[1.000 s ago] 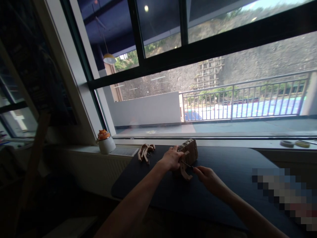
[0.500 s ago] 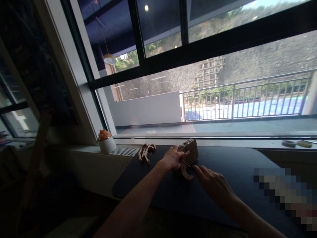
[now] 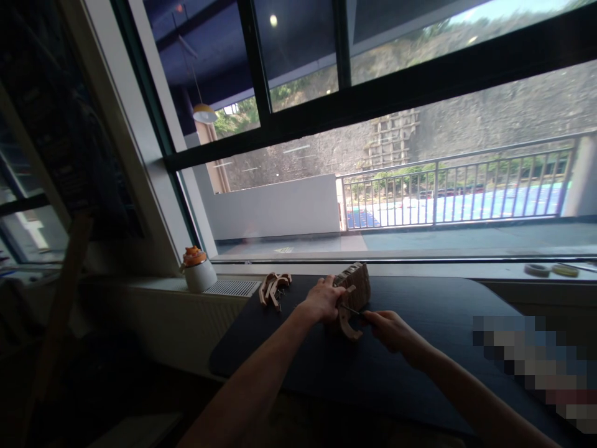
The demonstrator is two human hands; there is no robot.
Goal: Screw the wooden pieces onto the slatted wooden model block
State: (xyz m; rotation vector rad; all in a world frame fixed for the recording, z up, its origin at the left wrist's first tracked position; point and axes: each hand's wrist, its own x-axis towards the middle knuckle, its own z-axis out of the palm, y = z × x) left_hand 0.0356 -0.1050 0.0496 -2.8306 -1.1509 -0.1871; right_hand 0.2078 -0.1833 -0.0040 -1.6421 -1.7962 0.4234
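Observation:
My left hand [image 3: 324, 298] is closed on a curved, light wooden piece [image 3: 347, 325], pressing it against a brown ridged block [image 3: 359, 285] on the dark table. The block looks built of stacked layers. My right hand [image 3: 390, 330] grips a thin, dark-shafted screwdriver [image 3: 353, 310], its handle mostly hidden in the fingers. The shaft points left, and its tip meets the curved piece close to my left fingers. Farther left on the table lie several similar curved wooden pieces [image 3: 269, 289], with small dark bits, perhaps screws [image 3: 280, 291], among them.
The dark table [image 3: 420, 373] has rounded corners and stands against the window sill. A white pot with an orange top [image 3: 198, 274] sits on the sill at left. Two tape rolls [image 3: 537, 270] rest on the sill at right. A blurred-out patch covers the table's right side.
My right hand has rotated around the screwdriver handle, its knuckles now turned differently. The left hand keeps its hold on the curved piece. The whole view has shifted slightly.

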